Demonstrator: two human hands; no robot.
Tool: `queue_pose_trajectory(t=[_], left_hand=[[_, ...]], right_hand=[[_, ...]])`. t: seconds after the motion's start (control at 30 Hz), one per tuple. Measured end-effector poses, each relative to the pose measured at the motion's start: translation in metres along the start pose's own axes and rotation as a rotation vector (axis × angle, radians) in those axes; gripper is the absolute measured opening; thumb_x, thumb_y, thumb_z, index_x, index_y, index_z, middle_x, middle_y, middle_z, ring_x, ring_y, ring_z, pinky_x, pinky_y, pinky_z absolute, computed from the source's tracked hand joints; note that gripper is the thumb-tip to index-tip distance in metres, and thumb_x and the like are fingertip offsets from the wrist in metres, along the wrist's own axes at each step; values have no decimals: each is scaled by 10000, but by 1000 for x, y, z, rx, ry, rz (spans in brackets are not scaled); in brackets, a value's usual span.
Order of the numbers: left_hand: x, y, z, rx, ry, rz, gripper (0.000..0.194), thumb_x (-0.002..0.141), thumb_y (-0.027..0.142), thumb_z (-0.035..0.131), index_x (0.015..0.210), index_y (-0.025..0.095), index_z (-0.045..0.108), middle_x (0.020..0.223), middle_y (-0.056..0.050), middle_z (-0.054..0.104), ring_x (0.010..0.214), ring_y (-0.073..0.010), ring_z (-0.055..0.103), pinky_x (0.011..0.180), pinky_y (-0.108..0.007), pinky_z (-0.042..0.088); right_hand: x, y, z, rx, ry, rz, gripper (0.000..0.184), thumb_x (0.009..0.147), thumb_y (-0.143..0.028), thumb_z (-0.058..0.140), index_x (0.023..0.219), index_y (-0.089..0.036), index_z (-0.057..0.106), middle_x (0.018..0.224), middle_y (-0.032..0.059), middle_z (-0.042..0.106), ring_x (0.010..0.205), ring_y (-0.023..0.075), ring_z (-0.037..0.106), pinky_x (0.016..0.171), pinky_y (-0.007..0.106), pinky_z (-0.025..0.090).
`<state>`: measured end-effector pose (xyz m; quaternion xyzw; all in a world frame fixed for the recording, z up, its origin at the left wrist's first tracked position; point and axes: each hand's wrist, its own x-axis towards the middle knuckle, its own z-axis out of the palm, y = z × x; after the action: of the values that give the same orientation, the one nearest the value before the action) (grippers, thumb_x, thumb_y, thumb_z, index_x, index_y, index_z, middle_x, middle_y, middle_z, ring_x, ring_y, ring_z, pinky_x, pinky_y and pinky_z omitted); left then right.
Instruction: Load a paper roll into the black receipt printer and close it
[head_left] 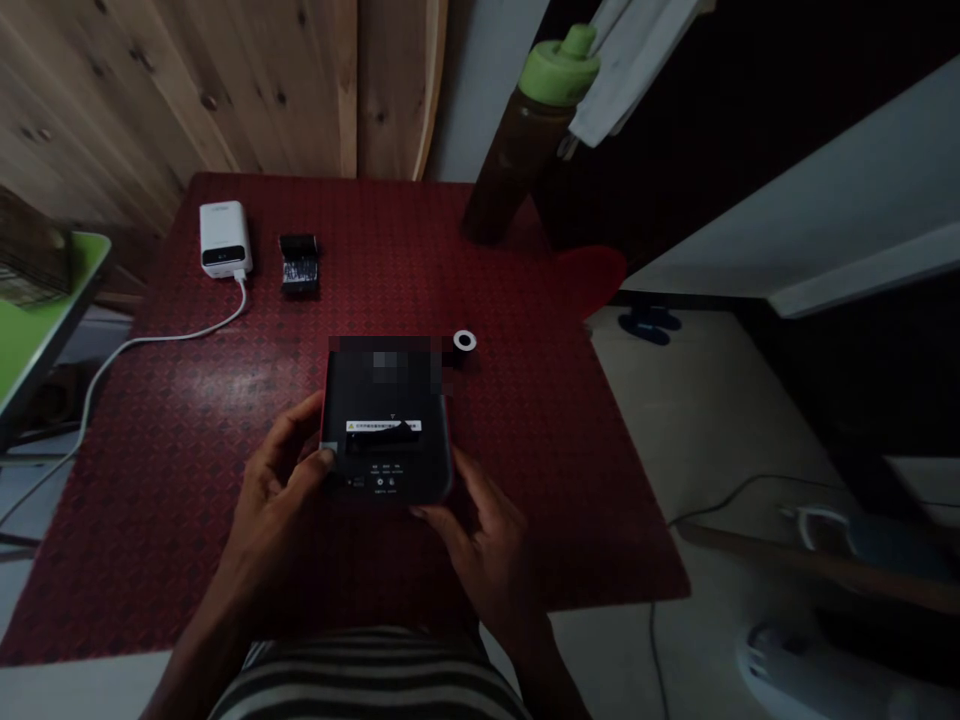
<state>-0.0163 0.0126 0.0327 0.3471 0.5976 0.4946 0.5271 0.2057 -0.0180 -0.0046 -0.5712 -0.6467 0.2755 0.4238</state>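
A flat black box-shaped device is held just over the table's near half. It carries a white warning label, a dark slot and small printed icons; its far edge is blurred out. My left hand grips its left side, thumb on top near a small grey patch. At the lower right corner, my right hand is closed on the edge, with the thumb along the near side. Just beyond the device's far right corner lies a small dark piece with a white ring-shaped end. A black two-part piece with a shiny middle lies farther back.
The red patterned table bears a white power bank with a white cable running off the left edge. A tall brown bottle with a green lid stands at the back right. A red stool is beyond the right edge.
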Motion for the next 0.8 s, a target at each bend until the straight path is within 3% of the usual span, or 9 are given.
queue_pose_trajectory(t=[0.37, 0.57, 0.8], left_hand=[[0, 10, 11, -51, -9, -38, 573, 935, 436, 836, 1475, 276, 724, 1526, -92, 732, 1430, -339, 683, 1166, -449, 569], [2, 12, 14, -56, 12, -26, 553, 906, 389, 826, 1435, 257, 740, 1466, -96, 765, 1360, -319, 725, 1053, -388, 615], [3, 10, 17, -16, 30, 30, 580, 876, 411, 807, 1418, 217, 739, 1425, -127, 778, 1302, -336, 741, 1040, -424, 615]], right_hand=[[1, 3, -5, -60, 29, 12, 486, 1039, -465, 788, 1459, -230, 728, 1345, 122, 841, 1191, 295, 837, 1016, 429, 710], [1, 5, -4, -67, 44, -31, 466, 1059, -470, 760, 1454, -224, 726, 1343, 123, 842, 1178, 289, 841, 990, 421, 719], [3, 5, 2, -65, 73, -86, 493, 1079, -498, 728, 1467, -195, 716, 1338, 141, 842, 1179, 288, 843, 999, 403, 713]])
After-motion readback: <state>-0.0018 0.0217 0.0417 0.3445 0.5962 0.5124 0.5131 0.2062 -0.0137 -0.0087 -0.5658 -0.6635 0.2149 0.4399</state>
